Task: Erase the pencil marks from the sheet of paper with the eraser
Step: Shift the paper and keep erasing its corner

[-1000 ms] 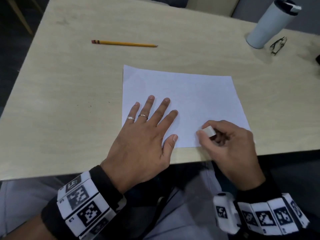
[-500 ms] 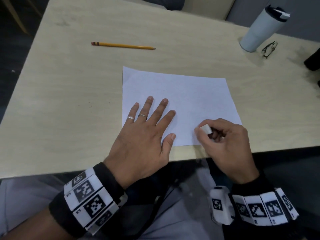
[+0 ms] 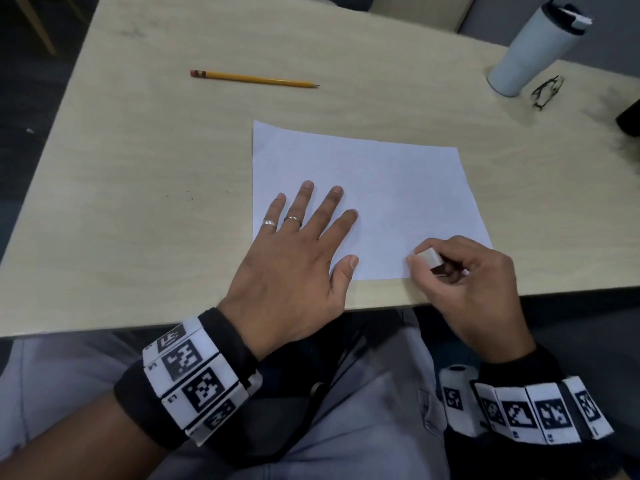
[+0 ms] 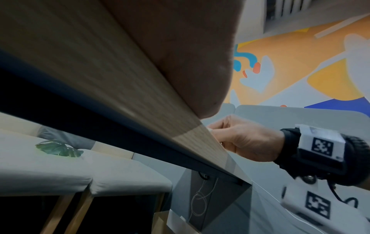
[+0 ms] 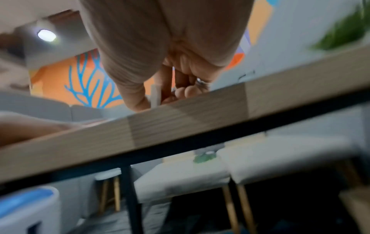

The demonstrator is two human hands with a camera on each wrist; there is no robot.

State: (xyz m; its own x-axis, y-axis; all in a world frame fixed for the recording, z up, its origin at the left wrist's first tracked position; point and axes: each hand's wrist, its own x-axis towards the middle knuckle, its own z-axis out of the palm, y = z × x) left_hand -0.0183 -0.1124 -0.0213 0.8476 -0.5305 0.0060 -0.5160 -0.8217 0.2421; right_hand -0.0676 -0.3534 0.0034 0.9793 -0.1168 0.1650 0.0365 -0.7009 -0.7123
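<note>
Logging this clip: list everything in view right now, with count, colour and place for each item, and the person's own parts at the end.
table: one, light wood, under everything
sheet of paper: one, white, flat near the table's front edge
eraser: one, white, over the paper's near right corner
pencil: one, yellow with a pink end, far left of the paper
tumbler: one, white with a dark lid, far right corner
glasses: one pair, dark-rimmed, beside the tumbler
dark object: one, cut off at the right edge, cannot tell what
left hand: flat, fingers spread on the paper's left part, two rings
right hand: pinches the eraser
wristbands: two, black with white marker tiles
</note>
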